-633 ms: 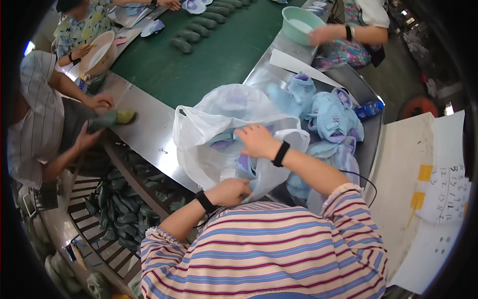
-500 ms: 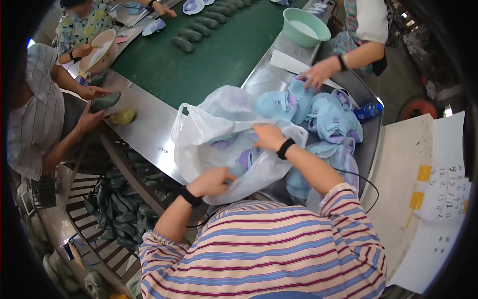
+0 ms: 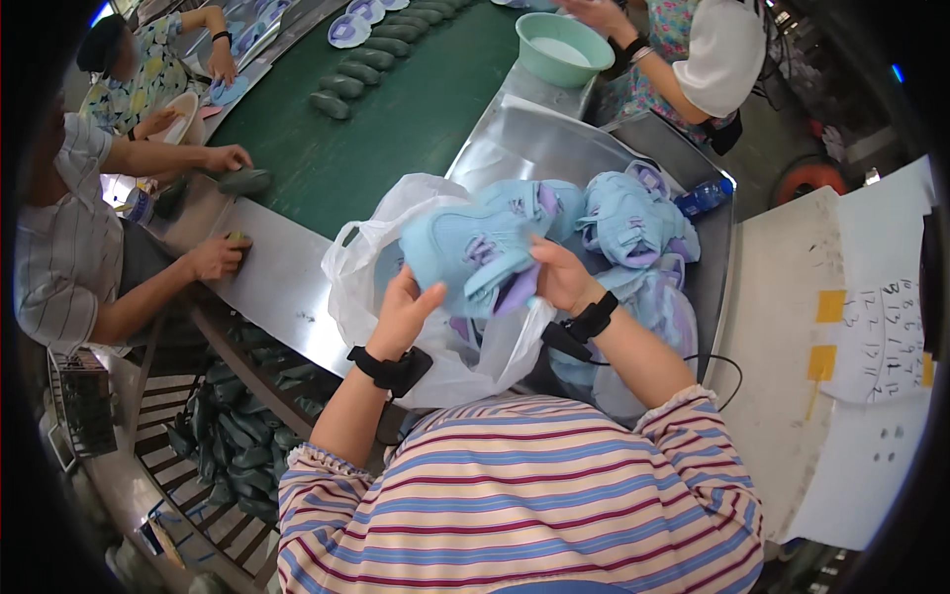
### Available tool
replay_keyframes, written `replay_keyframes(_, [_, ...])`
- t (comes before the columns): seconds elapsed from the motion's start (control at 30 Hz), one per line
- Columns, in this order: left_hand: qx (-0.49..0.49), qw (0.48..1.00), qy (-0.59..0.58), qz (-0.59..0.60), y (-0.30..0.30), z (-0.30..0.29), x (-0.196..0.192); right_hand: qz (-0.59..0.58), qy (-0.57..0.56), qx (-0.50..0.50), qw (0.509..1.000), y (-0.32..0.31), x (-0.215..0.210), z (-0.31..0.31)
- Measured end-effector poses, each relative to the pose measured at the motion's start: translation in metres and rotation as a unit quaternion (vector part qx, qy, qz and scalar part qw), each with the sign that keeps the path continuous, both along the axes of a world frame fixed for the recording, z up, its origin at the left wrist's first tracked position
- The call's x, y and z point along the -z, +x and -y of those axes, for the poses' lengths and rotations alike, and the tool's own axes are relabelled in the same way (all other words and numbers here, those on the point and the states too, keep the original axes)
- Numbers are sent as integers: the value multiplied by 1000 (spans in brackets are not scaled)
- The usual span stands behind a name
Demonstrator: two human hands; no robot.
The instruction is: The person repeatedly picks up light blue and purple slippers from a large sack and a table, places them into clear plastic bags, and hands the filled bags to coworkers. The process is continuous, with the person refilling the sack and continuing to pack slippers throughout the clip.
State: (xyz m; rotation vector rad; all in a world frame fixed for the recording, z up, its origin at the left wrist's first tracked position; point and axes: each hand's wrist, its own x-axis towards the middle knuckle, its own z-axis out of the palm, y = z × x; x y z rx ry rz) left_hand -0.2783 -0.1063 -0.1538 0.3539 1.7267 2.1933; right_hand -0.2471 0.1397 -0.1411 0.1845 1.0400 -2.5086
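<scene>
Between my two hands is a light blue shoe upper [image 3: 450, 247] with purple laces and lining, lifted over an opened white plastic bag [image 3: 361, 287]. My left hand [image 3: 404, 309] grips its toe end, thumb on top. At the collar end, my right hand [image 3: 562, 277] has its fingers closed on the edge. Purple and blue pieces show inside the bag, partly covered by the upper. Bundled blue uppers [image 3: 633, 223] lie on the metal table to the right, and more sit in a clear bag [image 3: 633, 337] beside my right forearm.
A green conveyor belt [image 3: 396, 119] carries a row of dark green shoe lasts [image 3: 341, 84]. A mint basin [image 3: 564, 54] stands at the far right, a blue bottle [image 3: 705, 198] near the table's edge. Co-workers are at left and far right. Lasts fill a rack [image 3: 237, 426] below left.
Both my hands have come up out of the bag with a blue shoe upper. The right co-worker's hand has drawn back from the uppers. At left, a co-worker's last now rests by the belt.
</scene>
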Motion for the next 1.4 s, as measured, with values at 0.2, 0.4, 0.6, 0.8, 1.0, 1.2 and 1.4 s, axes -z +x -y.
replay_keyframes(0.2, [-42, 986, -138, -83, -7, 29, -17, -52, 211, -180, 959, 11, 0, 15])
replay_keyframes(0.4, [10, 966, -171, -195, 9, 3, -17, -48, 458, -171, 871, -5, -39, 20])
replay_keyframes(0.6, [34, 681, -483, -550, 8, -9, 22, -99, 647, 3, 756, 4, -53, -115])
replay_keyframes(0.8, [192, 608, -500, -586, 40, -47, 94, -348, 733, 4, 584, 21, -39, -51])
replay_keyframes(1.0, [211, 745, -361, -520, 25, -54, 139, -397, 743, -245, 480, 32, 51, 26])
replay_keyframes(1.2, [223, 731, -473, -438, -7, -1, 71, -216, 760, -538, 293, 39, 53, -71])
replay_keyframes(1.4, [89, 950, -289, -80, -36, 12, 22, -248, 742, -561, 271, 53, 50, -52])
